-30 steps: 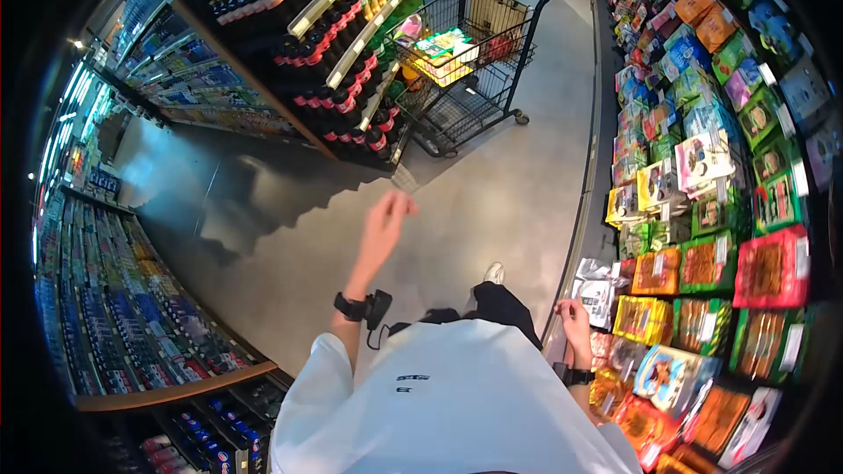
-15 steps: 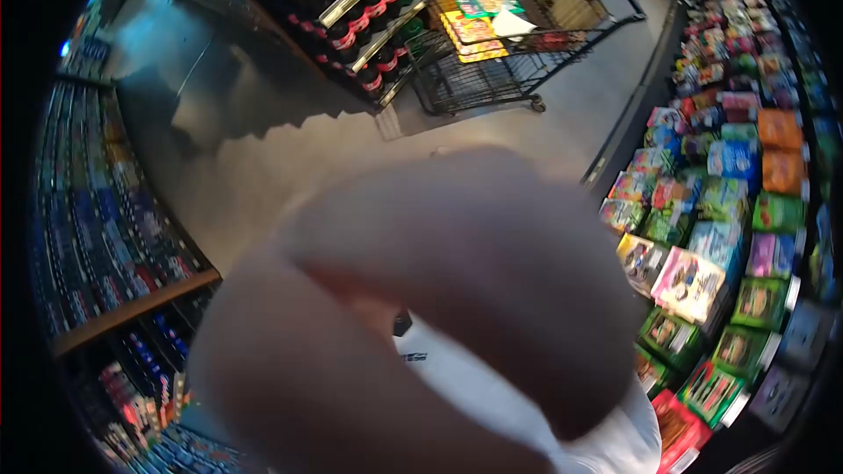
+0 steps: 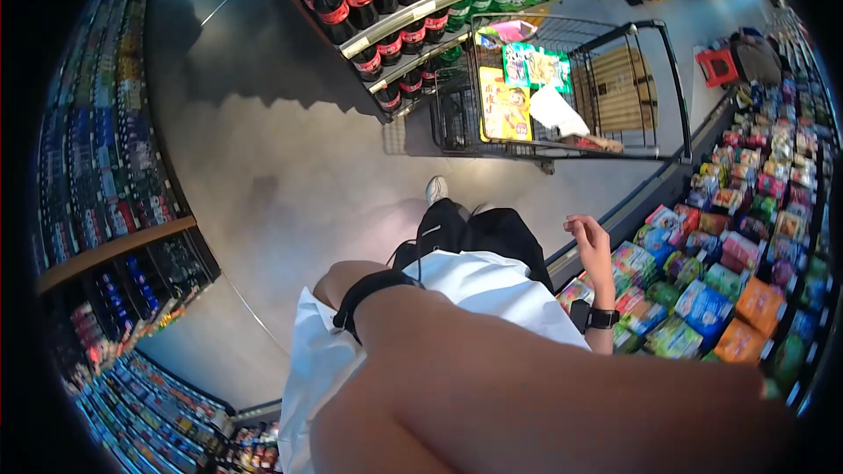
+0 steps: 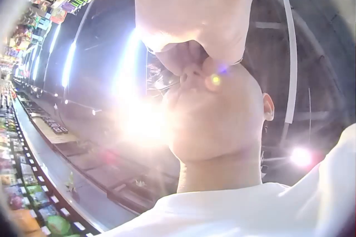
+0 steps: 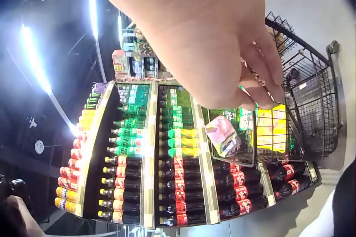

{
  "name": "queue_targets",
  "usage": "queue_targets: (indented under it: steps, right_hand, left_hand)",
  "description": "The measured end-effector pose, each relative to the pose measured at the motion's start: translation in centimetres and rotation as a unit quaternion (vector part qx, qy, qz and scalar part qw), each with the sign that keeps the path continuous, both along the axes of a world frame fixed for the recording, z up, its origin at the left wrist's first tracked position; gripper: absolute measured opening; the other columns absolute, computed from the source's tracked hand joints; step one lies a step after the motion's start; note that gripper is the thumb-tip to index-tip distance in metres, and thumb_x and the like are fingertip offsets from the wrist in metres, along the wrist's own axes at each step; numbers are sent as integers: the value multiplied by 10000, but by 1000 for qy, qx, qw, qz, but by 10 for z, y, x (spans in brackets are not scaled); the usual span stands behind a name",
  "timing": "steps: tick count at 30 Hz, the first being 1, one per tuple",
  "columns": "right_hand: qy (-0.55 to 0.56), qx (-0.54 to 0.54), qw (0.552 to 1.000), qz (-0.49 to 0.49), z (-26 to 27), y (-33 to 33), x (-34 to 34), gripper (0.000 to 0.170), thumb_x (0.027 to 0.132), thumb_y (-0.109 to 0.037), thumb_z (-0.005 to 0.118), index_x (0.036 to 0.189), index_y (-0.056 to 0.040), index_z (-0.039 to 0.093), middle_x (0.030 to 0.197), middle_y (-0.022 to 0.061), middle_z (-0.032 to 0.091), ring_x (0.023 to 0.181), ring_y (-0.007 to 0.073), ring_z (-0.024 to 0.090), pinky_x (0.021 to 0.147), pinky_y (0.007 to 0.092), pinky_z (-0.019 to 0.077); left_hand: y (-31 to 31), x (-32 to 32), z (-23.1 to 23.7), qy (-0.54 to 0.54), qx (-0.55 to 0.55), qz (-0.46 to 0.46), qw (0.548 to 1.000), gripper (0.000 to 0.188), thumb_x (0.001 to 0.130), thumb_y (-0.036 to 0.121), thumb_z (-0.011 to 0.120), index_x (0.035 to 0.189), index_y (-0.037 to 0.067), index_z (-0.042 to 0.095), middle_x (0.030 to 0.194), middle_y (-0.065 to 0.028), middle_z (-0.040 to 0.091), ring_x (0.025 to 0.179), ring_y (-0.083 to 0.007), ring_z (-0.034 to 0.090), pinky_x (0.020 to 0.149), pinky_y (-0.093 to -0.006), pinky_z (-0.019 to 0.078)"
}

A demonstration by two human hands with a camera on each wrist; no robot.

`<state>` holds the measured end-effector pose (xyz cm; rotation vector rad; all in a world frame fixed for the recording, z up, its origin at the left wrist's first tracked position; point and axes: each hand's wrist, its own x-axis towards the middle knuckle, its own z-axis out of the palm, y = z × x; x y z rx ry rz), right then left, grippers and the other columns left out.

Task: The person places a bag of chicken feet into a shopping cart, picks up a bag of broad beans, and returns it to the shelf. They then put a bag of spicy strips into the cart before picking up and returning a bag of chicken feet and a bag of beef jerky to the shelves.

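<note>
In the left wrist view my left hand [image 4: 192,12] is raised in front of the face; its finger pose is unclear. The left forearm [image 3: 527,369] crosses the bottom of the head view, very close to the camera. My right hand [image 3: 593,246] hangs beside the body with loosely bent fingers and holds nothing; in the right wrist view the same hand [image 5: 233,65] overlaps the image of the cart. A black wire shopping cart [image 3: 606,156] carries a yellow package [image 3: 505,114], a green package [image 3: 536,66], a pink package [image 3: 509,32] and a white item [image 3: 557,112].
Shelves of dark bottles [image 3: 334,16] with red labels stand ahead, left of the cart. A display of packaged food [image 3: 702,307] runs along the right. More shelving [image 3: 97,140] lines the left. A red stool [image 3: 717,66] stands beyond the cart, and grey floor [image 3: 263,167] lies between.
The blurred arm that covered the middle of the head view now lies lower and to the right. My right hand is visible again. The cart appears larger, as do the bottle shelves.
</note>
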<state>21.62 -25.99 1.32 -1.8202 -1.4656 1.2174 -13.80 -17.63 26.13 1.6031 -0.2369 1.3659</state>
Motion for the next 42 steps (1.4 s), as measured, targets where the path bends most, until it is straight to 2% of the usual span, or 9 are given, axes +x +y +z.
queue_targets:
  steps: [14, 17, 20, 22, 26, 30, 35, 39, 42]
  right_hand:
    - [121, -17, 954, 274, -113, 352, 41, 251, 1051, -160, 516, 1060, 40, 668, 882, 111, 746, 867, 152, 716, 815, 301, 558]
    - [-3, 39, 970, 238, -195, 406, 36, 269, 952, -167, 615, 1109, 49, 639, 974, 180, 741, 885, 261, 733, 828, 363, 571]
    - [-196, 173, 930, 259, -268, 429, 38, 603, 802, -233, 761, 1309, 11, 544, 1254, 276, 638, 1099, 385, 674, 911, 440, 555]
    - [-287, 77, 907, 298, -274, 437, 34, 1048, 702, -265, 850, 1567, -91, 285, 1586, 250, 327, 1472, 415, 325, 1135, 537, 374]
    - [-373, 64, 852, 363, -282, 454, 22, 1307, 631, -267, 932, 1635, -215, 97, 1677, 197, 133, 1548, 407, 141, 1204, 589, 243]
    - [-358, 87, 837, 405, -308, 456, 21, 1276, 638, -262, 930, 1628, -198, 127, 1679, 177, 150, 1545, 405, 155, 1209, 584, 235]
    - [-406, 95, 808, 416, -309, 456, 16, 1062, 700, -255, 884, 1581, -228, 292, 1661, 167, 210, 1544, 380, 182, 1170, 607, 275]
    - [-364, 161, 818, 416, -288, 472, 18, 580, 867, -143, 675, 1432, -161, 547, 1480, 180, 521, 1381, 368, 466, 1162, 448, 376]
    - [-301, 165, 844, 413, -264, 481, 33, 483, 879, -18, 529, 1344, -115, 618, 1311, 171, 652, 1227, 352, 608, 1061, 440, 478]
  left_hand:
    - [41, 108, 22, 102, -106, 338, 929, 72, 816, -50, 720, 833, 12, 689, 815, -164, 713, 653, -262, 687, 497, -292, 508]
    - [28, 125, 6, 194, -175, 528, 808, 116, 745, -87, 682, 836, -18, 663, 763, -153, 691, 613, -254, 650, 553, -308, 513]
    - [9, 142, 1, 278, -306, 648, 640, 160, 737, -123, 656, 872, -37, 653, 767, -142, 686, 659, -232, 646, 633, -312, 512]
    - [-7, 154, -8, 287, -384, 696, 535, 150, 791, -119, 647, 918, -39, 644, 802, -142, 684, 713, -212, 649, 675, -314, 512]
    - [-37, 172, -22, 249, -482, 744, 390, 77, 914, -54, 651, 983, -33, 624, 910, -123, 673, 795, -168, 642, 753, -297, 508]
    - [-56, 175, -29, 235, -533, 756, 299, 88, 940, -6, 672, 1007, -21, 617, 913, -90, 660, 803, -140, 628, 753, -262, 492]
    - [-58, 177, -31, 210, -531, 766, 296, 81, 963, 8, 651, 1024, -22, 607, 953, -101, 659, 840, -151, 642, 770, -266, 498]
    - [-69, 170, -34, 192, -558, 755, 287, 80, 969, 27, 659, 1019, -19, 615, 951, -95, 661, 841, -164, 672, 771, -278, 517]
    - [-76, 159, -40, 178, -570, 741, 306, 80, 969, 21, 662, 1027, -21, 627, 942, -95, 679, 836, -160, 679, 771, -273, 520]
